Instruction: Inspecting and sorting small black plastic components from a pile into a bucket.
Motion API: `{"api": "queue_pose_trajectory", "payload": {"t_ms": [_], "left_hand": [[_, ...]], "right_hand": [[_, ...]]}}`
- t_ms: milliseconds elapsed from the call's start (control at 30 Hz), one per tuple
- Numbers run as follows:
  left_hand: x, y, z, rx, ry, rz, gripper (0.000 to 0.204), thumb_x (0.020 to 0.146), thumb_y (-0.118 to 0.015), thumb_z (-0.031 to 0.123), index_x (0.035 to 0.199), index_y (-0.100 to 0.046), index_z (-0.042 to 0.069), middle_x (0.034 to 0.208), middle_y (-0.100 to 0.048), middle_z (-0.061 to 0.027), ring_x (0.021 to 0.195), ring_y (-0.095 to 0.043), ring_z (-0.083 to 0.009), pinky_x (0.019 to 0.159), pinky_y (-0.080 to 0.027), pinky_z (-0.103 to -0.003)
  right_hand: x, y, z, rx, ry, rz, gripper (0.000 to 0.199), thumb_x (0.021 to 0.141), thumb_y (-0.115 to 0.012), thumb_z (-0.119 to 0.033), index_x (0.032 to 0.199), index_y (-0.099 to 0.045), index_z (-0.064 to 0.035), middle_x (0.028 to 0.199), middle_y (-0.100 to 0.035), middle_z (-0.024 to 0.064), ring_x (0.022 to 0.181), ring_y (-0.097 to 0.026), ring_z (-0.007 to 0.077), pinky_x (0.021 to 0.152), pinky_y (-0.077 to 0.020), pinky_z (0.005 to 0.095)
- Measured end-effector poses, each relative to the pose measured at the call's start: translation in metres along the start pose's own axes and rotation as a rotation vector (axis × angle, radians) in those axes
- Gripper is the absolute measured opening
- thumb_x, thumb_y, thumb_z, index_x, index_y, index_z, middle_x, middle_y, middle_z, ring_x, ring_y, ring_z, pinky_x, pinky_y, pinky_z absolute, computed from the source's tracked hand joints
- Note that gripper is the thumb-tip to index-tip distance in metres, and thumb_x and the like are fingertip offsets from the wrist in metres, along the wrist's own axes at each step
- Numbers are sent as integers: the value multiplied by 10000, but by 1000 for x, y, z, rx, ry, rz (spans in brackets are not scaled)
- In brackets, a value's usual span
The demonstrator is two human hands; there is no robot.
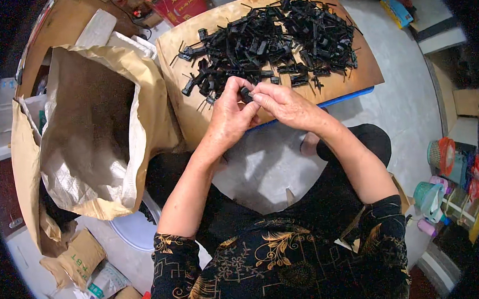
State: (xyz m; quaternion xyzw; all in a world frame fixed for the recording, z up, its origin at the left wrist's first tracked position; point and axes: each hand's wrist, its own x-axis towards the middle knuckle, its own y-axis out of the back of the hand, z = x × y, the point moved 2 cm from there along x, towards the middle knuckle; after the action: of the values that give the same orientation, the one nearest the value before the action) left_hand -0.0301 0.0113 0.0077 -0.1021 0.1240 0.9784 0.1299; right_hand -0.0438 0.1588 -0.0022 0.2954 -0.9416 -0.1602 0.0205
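A small black plastic part [245, 94] is held between my two hands, just over the near edge of the wooden board. My left hand [230, 110] is closed around it with thumb and fingers. From the other side, the thumb and fingertips of my right hand [287, 106] pinch at the same part; its exact shape is mostly hidden by my fingers. Beyond my hands a big heap of black plastic parts [256, 39], many with thin sticks poking out, covers much of the board [195, 106]. A few loose parts lie close to my fingertips.
At my left stands a large, open brown paper sack [136, 170] with a white woven lining. Behind it are white foam pieces [96, 28]. Packed bags [81, 255] lie on the floor at lower left. Baskets [430, 197] and colourful items stand at far right.
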Motion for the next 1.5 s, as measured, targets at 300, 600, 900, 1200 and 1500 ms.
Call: {"api": "queue_pose_trajectory", "payload": {"t_ms": [300, 600, 900, 1200, 1500], "left_hand": [[7, 0, -11, 176, -132, 196, 243, 794, -575, 44, 985, -427, 68, 585, -549, -71, 547, -598, -149, 486, -459, -292], [13, 7, 10, -628, -103, 121, 225, 841, -513, 36, 1048, -427, 61, 773, -579, -57, 562, -540, -123, 467, -419, -210], [-2, 3, 6, -900, -11, -107, 422, 877, -521, 130, 1262, -363, 64, 865, -572, -94, 672, -582, -158, 561, -481, -222], [-16, -10, 17, -862, -32, -465, 427, 859, -564, 189, 1239, -417, 60, 786, -570, -86, 604, -572, -139, 491, -464, -204], [-16, -10, 19, -702, 11, -357, 476, 842, -584, 175, 1270, -395, 89, 893, -560, -79, 666, -594, -169, 559, -473, -218]], "right_hand": [[14, -10, 9, -75, 11, 144, 196, 912, -446, -191, 916, -509, -5, 751, -504, 119, 694, -498, 195, 654, -418, 321], [17, 5, 5, 195, 32, 258, 246, 927, -458, -217, 1074, -484, -23, 748, -485, 2, 681, -480, 88, 648, -430, 231], [-13, 16, -12, 422, -52, 108, 177, 919, -477, -210, 952, -523, -42, 708, -539, -18, 457, -411, 13, 396, -317, 149], [-22, 17, -9, 672, -65, -136, 300, 881, -542, -199, 1150, -506, -70, 697, -578, -8, 451, -355, 0, 388, -249, 141], [-23, 22, -10, 579, -81, -22, 221, 847, -592, -236, 991, -554, -73, 655, -507, -56, 447, -342, -5, 362, -242, 162]]}}
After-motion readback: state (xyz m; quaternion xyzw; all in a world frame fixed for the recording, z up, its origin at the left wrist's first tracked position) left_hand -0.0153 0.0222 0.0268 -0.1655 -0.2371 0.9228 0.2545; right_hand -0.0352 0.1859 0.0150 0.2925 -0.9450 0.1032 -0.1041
